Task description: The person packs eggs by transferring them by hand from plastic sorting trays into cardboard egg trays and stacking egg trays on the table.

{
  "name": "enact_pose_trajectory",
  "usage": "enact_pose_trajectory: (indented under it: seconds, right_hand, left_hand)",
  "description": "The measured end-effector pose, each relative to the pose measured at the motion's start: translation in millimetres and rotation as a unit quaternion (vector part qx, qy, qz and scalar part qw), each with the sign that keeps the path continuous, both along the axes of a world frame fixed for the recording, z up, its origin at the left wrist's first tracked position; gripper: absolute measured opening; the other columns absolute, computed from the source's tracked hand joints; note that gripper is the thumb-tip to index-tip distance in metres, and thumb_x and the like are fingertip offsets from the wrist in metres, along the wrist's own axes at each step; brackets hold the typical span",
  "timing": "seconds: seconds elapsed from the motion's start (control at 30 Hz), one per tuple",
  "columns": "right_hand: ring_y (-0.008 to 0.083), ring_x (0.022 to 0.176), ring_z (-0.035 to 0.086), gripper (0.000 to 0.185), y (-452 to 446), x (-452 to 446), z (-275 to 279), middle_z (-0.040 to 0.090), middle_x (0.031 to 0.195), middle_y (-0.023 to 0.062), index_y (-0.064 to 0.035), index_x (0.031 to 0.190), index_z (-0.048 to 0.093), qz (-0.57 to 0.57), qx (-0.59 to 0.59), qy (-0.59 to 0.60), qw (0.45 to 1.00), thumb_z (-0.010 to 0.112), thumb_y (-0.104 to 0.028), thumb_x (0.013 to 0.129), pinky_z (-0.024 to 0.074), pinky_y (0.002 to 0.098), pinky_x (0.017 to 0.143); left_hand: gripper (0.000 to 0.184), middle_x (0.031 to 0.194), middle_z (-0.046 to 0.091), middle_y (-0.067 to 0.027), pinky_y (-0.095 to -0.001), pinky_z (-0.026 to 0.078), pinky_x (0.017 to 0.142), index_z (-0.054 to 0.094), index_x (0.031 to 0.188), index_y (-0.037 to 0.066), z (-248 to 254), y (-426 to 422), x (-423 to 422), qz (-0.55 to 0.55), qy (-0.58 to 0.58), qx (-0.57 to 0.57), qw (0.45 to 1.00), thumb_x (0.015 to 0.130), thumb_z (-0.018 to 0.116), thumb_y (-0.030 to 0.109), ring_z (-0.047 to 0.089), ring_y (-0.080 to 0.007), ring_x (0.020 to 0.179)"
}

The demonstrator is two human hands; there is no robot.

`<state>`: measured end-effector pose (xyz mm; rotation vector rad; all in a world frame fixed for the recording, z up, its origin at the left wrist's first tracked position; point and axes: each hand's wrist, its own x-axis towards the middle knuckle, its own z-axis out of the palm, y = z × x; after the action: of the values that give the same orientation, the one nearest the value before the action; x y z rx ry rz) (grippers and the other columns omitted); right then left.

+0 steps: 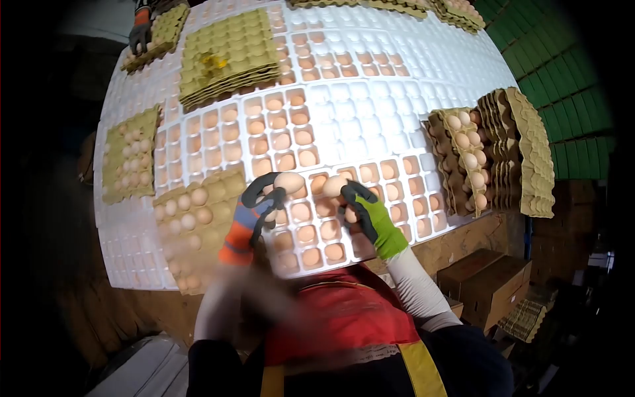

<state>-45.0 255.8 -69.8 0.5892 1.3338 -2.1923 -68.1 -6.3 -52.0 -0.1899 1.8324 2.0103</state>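
Observation:
My left hand point(258, 208), in an orange, blue and dark glove, pinches an egg point(289, 182) at its fingertips; a second egg shows by its lower fingers. In a green and dark glove, my right hand point(367, 210) holds another egg point(335, 186) between finger and thumb, with one more egg close under its palm. Both hands are above a white foam tray point(299, 270) whose compartments hold brown eggs. Left of my left hand, a pulp tray point(228, 187) carries several eggs.
Stacked pulp trays point(228, 53) stand on the white trays, the top one stained yellow. Upright pulp trays point(529, 152) with eggs are at the right. A co-worker's gloved hand point(139, 36) is at the upper left. Cardboard boxes point(493, 284) are at the lower right.

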Motion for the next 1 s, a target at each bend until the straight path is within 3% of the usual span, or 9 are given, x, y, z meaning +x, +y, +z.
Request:
enact_pose_trajectory:
  seconds: [0.07, 0.17, 0.3, 0.57, 0.7, 0.73, 0.87, 0.9, 1.0]
  right_hand:
    - [0.0098, 0.079, 0.060, 0.035, 25.1, -13.6, -12.9, 0.064, 0.094, 0.0016, -0.0046, 0.117, 0.062, -0.034, 0.210, 0.118, 0.970, 0.071, -0.019, 0.086, 0.0471, 0.0202, 0.062]
    - [0.0198, 0.093, 0.061, 0.038, 49.0, -45.2, -25.9, 0.059, 0.107, 0.0070, -0.0060, 0.115, 0.064, -0.062, 0.511, 0.325, 0.793, 0.073, -0.021, 0.082, 0.0512, 0.0314, 0.077]
    - [0.0295, 0.098, 0.059, 0.037, 65.1, -79.7, -48.0, 0.055, 0.112, 0.0125, -0.0115, 0.120, 0.064, 0.007, 0.495, 0.356, 0.793, 0.065, -0.017, 0.084, 0.0491, 0.0376, 0.084]
    - [0.0290, 0.097, 0.060, 0.036, 86.6, -106.2, -31.0, 0.059, 0.108, 0.0104, -0.0151, 0.121, 0.065, 0.055, 0.576, 0.384, 0.719, 0.062, -0.013, 0.085, 0.0493, 0.0389, 0.081]
    - [0.0318, 0.097, 0.057, 0.033, 79.4, -143.6, -43.1, 0.062, 0.103, 0.0118, -0.0104, 0.113, 0.066, -0.066, 0.554, 0.484, 0.674, 0.066, -0.011, 0.080, 0.0449, 0.0415, 0.087]
    - [0.0335, 0.102, 0.055, 0.034, 79.9, -154.5, -77.9, 0.063, 0.105, 0.0123, -0.0119, 0.112, 0.067, -0.104, 0.581, 0.522, 0.616, 0.067, -0.013, 0.079, 0.0397, 0.0447, 0.094]
    - [0.0290, 0.094, 0.062, 0.029, 81.5, -167.7, -107.3, 0.065, 0.106, 0.0148, -0.0006, 0.111, 0.065, -0.057, 0.485, 0.485, 0.726, 0.061, -0.018, 0.089, 0.0465, 0.0388, 0.085]
    - [0.0255, 0.097, 0.062, 0.029, 79.1, -162.0, -105.0, 0.065, 0.108, 0.0143, 0.0024, 0.113, 0.063, -0.089, 0.358, 0.459, 0.808, 0.057, -0.017, 0.092, 0.0472, 0.0354, 0.087]
    - [0.0225, 0.101, 0.061, 0.032, 90.8, -153.7, -95.0, 0.062, 0.116, 0.0117, 0.0047, 0.121, 0.058, -0.053, 0.386, 0.470, 0.792, 0.053, -0.012, 0.095, 0.0479, 0.0341, 0.092]
  left_hand:
    - [0.037, 0.098, 0.066, -0.0044, -0.0279, 0.050, 0.074, 0.064, 0.119, 0.006, -21.4, 29.0, -18.6, -0.028, 0.139, -0.087, 0.986, 0.085, 0.072, 0.019, 0.061, -0.0142, 0.087]
    - [0.039, 0.111, 0.061, -0.0118, -0.0393, 0.052, 0.081, 0.067, 0.113, 0.013, -15.7, 82.2, -43.3, -0.034, 0.303, -0.385, 0.871, 0.077, 0.076, 0.024, 0.063, -0.0298, 0.097]
    - [0.038, 0.110, 0.059, -0.0131, -0.0409, 0.051, 0.080, 0.068, 0.114, 0.018, -46.1, 128.3, -80.8, -0.062, 0.300, -0.524, 0.795, 0.077, 0.073, 0.026, 0.061, -0.0334, 0.097]
    - [0.036, 0.122, 0.060, -0.0135, -0.0403, 0.051, 0.084, 0.064, 0.122, 0.020, -56.4, 149.7, -136.7, -0.137, 0.214, -0.573, 0.780, 0.086, 0.065, 0.023, 0.062, -0.0335, 0.103]
    - [0.034, 0.121, 0.060, -0.0180, -0.0414, 0.049, 0.090, 0.062, 0.120, 0.007, -90.4, 181.2, -157.3, 0.077, 0.365, -0.231, 0.899, 0.087, 0.062, 0.015, 0.058, -0.0390, 0.107]
    - [0.035, 0.128, 0.057, -0.0192, -0.0424, 0.045, 0.098, 0.061, 0.120, 0.009, -110.0, 192.6, -168.9, 0.039, 0.434, -0.279, 0.856, 0.087, 0.060, 0.017, 0.055, -0.0381, 0.114]
    - [0.058, 0.148, 0.042, -0.0116, -0.0539, 0.029, 0.110, 0.040, 0.143, 0.013, -137.6, 218.8, -157.4, -0.077, 0.374, -0.587, 0.714, 0.088, 0.056, 0.023, 0.038, -0.0298, 0.136]
    - [0.064, 0.149, 0.039, -0.0126, -0.0537, 0.030, 0.108, 0.036, 0.146, 0.013, -85.2, 197.6, -133.2, -0.084, 0.310, -0.498, 0.805, 0.087, 0.057, 0.027, 0.036, -0.0310, 0.137]
    - [0.049, 0.143, 0.045, -0.0121, -0.0489, 0.033, 0.106, 0.049, 0.136, 0.014, -67.8, 144.6, -86.3, 0.033, 0.337, -0.369, 0.865, 0.088, 0.058, 0.021, 0.043, -0.0319, 0.128]
